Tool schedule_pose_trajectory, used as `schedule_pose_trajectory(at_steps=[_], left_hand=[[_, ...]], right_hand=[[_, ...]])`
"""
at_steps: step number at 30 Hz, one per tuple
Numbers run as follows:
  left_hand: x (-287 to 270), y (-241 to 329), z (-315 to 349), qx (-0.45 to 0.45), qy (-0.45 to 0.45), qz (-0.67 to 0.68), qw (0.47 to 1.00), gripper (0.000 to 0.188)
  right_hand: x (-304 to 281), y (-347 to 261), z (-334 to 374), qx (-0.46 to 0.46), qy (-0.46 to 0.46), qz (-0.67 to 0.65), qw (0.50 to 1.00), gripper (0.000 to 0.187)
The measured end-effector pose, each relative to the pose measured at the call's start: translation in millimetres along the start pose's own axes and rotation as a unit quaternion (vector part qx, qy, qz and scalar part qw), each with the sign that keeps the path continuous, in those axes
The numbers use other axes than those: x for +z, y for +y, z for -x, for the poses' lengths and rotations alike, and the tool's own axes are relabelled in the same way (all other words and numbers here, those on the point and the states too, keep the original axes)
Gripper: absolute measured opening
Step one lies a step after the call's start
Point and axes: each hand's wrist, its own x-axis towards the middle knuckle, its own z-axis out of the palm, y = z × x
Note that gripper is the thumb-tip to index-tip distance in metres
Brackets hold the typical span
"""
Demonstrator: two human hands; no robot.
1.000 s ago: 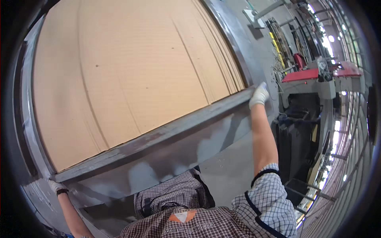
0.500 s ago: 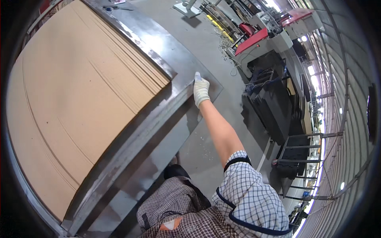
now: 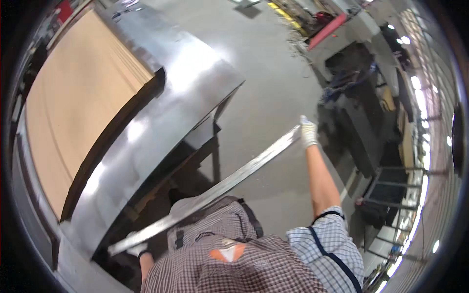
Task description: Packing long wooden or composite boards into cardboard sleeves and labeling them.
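Note:
I hold a long, flat metal bar (image 3: 234, 178) slantwise in front of my apron, away from the table's edge. My right hand (image 3: 308, 133), in a pale knitted glove, is closed at its far right end, with the arm stretched out. My left hand (image 3: 137, 249), gloved too, is at the near left end, partly hidden by the bar; its fingers seem wrapped under it. To the left, a stack of brown cardboard sheets (image 3: 83, 88) lies on a shiny metal table (image 3: 190, 97).
Dark shadowed space and legs lie under the table's edge. A small tool (image 3: 119, 15) rests at the table's far end. Black panels (image 3: 361, 132) stand at the right, near a machine with a red cover (image 3: 328, 31). Grey floor (image 3: 259, 107) runs between.
The metal bar has come off the table's near edge towards my body. My right hand has swung right with it, and my left hand has come into view. The view has shifted.

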Motion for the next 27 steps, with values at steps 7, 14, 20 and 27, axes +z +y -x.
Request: schedule_pose_trajectory(at_steps=[7, 14, 20, 27], left_hand=[[121, -158, 90, -0.174, 0.028, -0.008, 0.984, 0.116], [284, -364, 119, -0.211, -0.068, 0.048, 0.974, 0.091], [384, -451, 113, -0.245, -0.028, 0.021, 0.969, 0.084], [426, -505, 137, -0.258, -0.041, -0.124, 0.957, 0.077]], right_hand=[[49, 23, -4, -0.046, -0.213, 0.256, 0.942, 0.059], [124, -53, 39, -0.156, -0.448, 0.053, 0.879, 0.048], [-11, -6, -138, 0.088, -0.423, 0.106, 0.895, 0.036], [-198, 138, -276, 0.366, -0.146, 0.088, 0.915, 0.020]])
